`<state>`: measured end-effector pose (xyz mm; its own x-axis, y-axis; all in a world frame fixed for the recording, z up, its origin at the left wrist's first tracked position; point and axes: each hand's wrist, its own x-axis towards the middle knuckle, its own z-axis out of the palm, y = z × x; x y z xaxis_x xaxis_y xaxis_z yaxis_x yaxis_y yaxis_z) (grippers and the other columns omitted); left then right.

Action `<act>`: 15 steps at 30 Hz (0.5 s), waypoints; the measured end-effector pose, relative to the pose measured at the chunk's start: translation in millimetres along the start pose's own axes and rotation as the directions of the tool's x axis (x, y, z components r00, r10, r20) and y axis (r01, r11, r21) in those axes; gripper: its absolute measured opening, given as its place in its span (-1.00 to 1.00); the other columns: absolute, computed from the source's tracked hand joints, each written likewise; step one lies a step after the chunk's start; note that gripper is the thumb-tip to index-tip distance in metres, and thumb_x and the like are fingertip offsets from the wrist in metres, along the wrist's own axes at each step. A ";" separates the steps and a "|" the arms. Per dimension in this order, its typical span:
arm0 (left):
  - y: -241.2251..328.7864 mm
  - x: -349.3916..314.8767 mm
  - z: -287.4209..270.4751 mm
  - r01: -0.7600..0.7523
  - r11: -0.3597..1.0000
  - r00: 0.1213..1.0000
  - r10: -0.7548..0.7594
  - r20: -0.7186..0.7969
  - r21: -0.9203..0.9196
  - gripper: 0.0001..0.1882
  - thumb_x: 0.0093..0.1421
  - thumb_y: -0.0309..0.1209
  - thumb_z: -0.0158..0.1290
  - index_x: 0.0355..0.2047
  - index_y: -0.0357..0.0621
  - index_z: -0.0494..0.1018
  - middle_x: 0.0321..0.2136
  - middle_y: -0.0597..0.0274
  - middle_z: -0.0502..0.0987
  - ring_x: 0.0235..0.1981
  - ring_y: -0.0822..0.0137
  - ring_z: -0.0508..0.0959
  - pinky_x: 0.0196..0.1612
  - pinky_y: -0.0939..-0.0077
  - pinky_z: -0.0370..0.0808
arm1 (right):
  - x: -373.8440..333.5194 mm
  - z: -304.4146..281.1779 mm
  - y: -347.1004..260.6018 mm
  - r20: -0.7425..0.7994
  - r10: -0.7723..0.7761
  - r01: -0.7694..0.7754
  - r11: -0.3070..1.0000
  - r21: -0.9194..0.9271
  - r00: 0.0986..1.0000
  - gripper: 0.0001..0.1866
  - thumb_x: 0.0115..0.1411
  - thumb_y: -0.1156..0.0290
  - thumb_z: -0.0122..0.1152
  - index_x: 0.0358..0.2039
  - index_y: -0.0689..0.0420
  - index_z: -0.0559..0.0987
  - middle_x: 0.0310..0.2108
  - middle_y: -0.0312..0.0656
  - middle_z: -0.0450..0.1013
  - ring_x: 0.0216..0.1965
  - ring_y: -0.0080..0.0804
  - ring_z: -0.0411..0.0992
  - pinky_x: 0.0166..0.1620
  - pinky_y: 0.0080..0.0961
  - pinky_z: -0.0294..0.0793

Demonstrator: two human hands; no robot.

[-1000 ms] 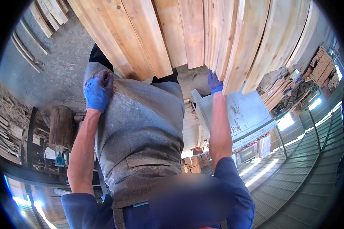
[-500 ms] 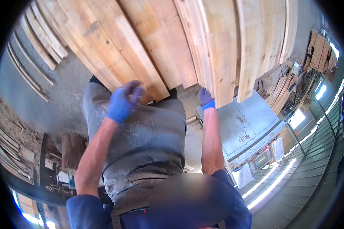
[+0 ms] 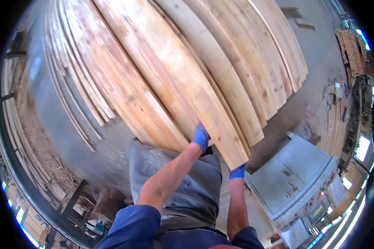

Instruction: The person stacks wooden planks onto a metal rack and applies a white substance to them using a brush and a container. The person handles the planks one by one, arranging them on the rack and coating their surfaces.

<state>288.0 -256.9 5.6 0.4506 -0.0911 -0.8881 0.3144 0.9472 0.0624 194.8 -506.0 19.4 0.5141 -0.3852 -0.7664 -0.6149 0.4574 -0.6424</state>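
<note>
A long pale wooden board [image 3: 214,120] slants toward me, its near end reaching past the neighbouring boards. My right hand [image 3: 238,171], in a blue glove, grips that near end from below, with its fingers hidden under the wood. On the board's left edge, a little farther up, my left hand [image 3: 200,136] is closed, also blue-gloved; part of its fingers is out of sight. More wide boards [image 3: 133,91] lie side by side to the left of it. Others [image 3: 237,103] lie to the right, partly overlapping.
A grey metal cabinet-like machine [image 3: 289,174] stands at my right. Thin wood strips [image 3: 72,99] lie on the floor at the left. A log [image 3: 108,201] sits at the lower left, near a dark metal rail [image 3: 33,195]. Stacked wood [image 3: 351,52] is at the far right.
My left hand has moved from over my lap to the board's left edge. My right hand now holds one board's end, which reaches nearer me. The whole view has turned.
</note>
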 end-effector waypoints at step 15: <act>10.2 -182.7 -31.7 0.099 0.987 0.979 -0.074 0.190 -0.127 -0.47 0.39 -0.13 -0.38 0.21 -0.14 0.27 0.10 -0.04 0.43 0.07 -0.05 0.45 0.16 -0.05 0.36 | -18.5 -21.0 -55.2 0.854 0.478 0.960 -0.270 -0.079 0.205 -0.13 0.01 0.17 0.25 0.29 0.26 0.18 0.33 0.02 0.09 0.37 -0.07 0.00 0.36 -0.21 0.02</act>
<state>182.4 -220.9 154.1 0.5764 -0.2176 -0.7877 0.2486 0.9649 -0.0846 206.7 -541.0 69.1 0.3218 0.8244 -0.4656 0.6121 -0.5563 -0.5620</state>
